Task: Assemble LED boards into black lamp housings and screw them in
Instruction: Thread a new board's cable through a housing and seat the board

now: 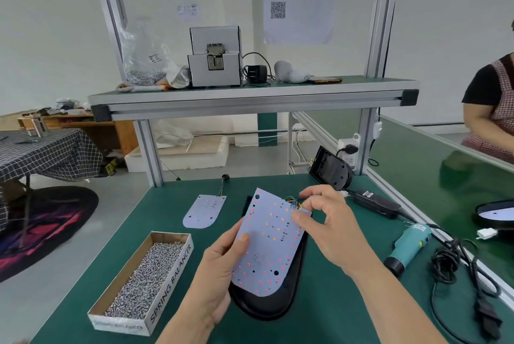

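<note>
The LED board (pixel 271 241) is held above the black lamp housing (pixel 267 299) by both hands. The left hand (pixel 215 279) is clamped on the board's left edge, thumb on the face. The right hand (pixel 331 229) is pinched on the wire bundle (pixel 295 204) at the board's upper right corner, thumb and forefinger closed together on it. The board is tilted and not yet seated; the housing lies on the green table (pixel 347 316) directly beneath, its rounded end toward 6 o'clock.

A second LED board (pixel 204 211) lies at 10 o'clock of the held board, well apart. An open box of screws (pixel 144 282) is placed at 8 o'clock, near the left hand. An electric screwdriver (pixel 407 246) rests at 3 o'clock with its cable coiled beside it. A further housing (pixel 331 168) is propped upright at 1 o'clock.

Probable faults from this position:
- The wires may be trapped between board and housing rim if the bundle is not routed before seating
- The solder joints may be strained if the bundle is pulled
- Screw holes may be misaligned if the board is lowered while tilted
- The lit LEDs indicate a powered board; a short is judged possible if loose screws are touched
</note>
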The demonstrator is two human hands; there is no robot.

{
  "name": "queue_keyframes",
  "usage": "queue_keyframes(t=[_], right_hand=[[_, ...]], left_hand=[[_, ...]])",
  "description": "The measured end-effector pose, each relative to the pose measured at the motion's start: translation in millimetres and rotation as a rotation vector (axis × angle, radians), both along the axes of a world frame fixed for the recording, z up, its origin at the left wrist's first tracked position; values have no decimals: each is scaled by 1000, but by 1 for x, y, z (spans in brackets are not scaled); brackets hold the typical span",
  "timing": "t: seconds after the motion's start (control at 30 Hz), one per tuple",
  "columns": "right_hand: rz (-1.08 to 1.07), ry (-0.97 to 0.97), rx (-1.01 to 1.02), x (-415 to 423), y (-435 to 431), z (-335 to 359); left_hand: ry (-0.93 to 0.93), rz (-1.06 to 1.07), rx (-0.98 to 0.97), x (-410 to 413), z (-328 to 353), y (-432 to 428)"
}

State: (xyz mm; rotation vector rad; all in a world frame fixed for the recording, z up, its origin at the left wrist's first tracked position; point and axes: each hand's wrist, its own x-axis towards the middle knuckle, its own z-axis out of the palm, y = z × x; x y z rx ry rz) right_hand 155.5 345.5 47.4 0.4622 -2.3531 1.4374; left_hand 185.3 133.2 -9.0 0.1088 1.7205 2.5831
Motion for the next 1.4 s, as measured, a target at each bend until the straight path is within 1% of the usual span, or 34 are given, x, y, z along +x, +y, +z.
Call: queue_keyframes(t=[0.07,0.17,0.3,0.4,0.5,0.63,0.7,0.8,0.9,1.0,1.03,1.1,1.13,1.17,1.2,1.27,1.3,1.33,1.37,1.4], right_hand=[[43,-34,75,-2,5,6],[61,-49,142,-4,8,18],[103,-41,222,-2,4,20],[116,-52,245,0,0,13],[77,4,253,1,-2,9],[38,73,318,1,-1,8],[68,71,317,4,-3,8],[119,92,325,6,-6,6],[104,112,359,6,-9,3],[20,120,369,3,-12,-2],[3,128,338,2,-13,-3],[11,150,198,-1,-13,-6],[32,132,137,-3,-11,-8],[77,73,72,-6,-9,-10],[165,0,-18,-9,-7,-12],[371,-196,-308,-13,-3,-17],[433,-317,-456,-13,-3,-18],[467,-410,-512,-12,-2,-19],[491,-472,-470,-11,-4,-22],[531,-476,-352,-9,-6,-25]], left_hand=[[25,-6,-29,1,-1,0],[80,5,-171,2,2,0],[146,13,-219,1,8,-3],[144,10,-158,1,8,-3],[133,33,-80,4,4,0],[130,93,-122,4,5,0],[113,25,-141,3,7,-3],[67,-127,-93,3,13,-4],[23,-107,-37,2,12,-5],[-16,-54,-23,2,10,-4],[-32,-36,-9,3,9,-4],[-64,-25,39,4,8,-6],[-74,-33,51,4,9,-6],[-82,-42,45,4,10,-6],[-92,-49,33,5,11,-6],[-110,-57,42,5,12,-6],[-115,-61,61,5,12,-7],[-118,-70,80,5,13,-7],[-119,-82,94,6,14,-7],[-120,-97,97,6,16,-7]])
